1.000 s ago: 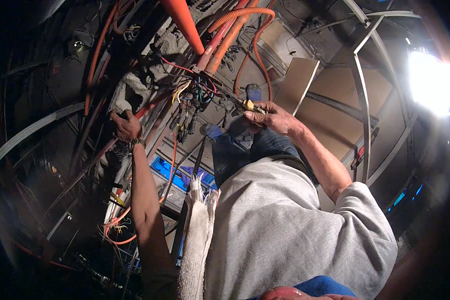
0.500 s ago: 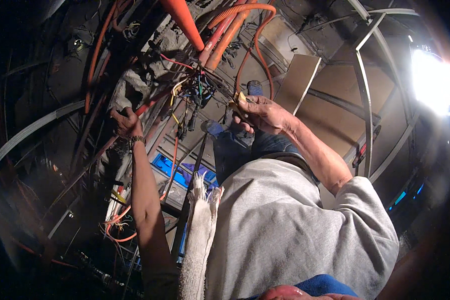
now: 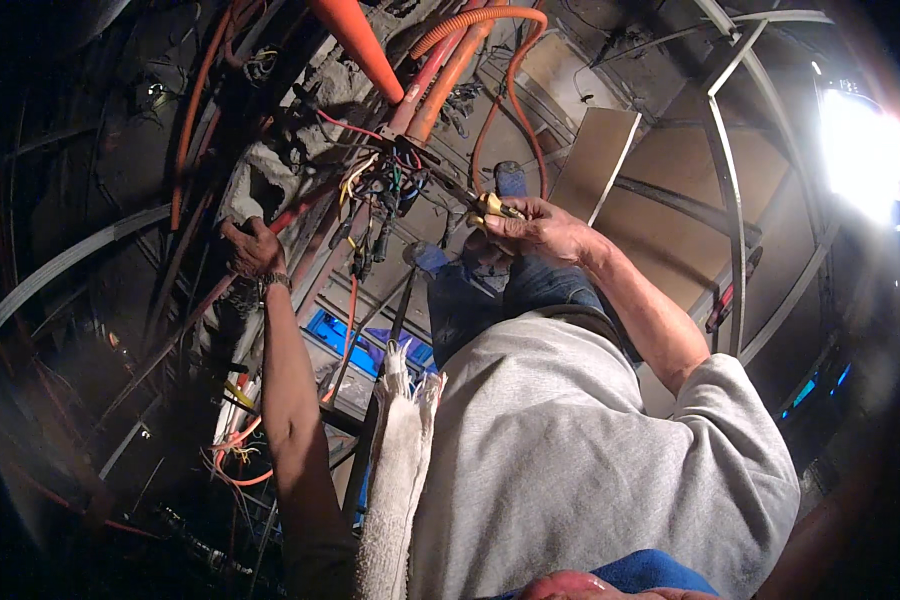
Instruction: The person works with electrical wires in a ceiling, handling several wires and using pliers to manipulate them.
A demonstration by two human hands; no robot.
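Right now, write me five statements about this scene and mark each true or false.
1. The right hand holds a yellow tool. True.
2. A glove covers the left hand. False: it is bare, beside rough concrete.
3. A tangle of wires lies to the left of the tool in the picture. True.
4. The lamp on the picture's right is off. False: it glows brightly.
5. The person's shirt is grey. True.

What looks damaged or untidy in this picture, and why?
The pale cloth has an upper end frayed into loose threads. Wires hang in a tangle near the right hand. By the left hand, the concrete looks ragged and broken.
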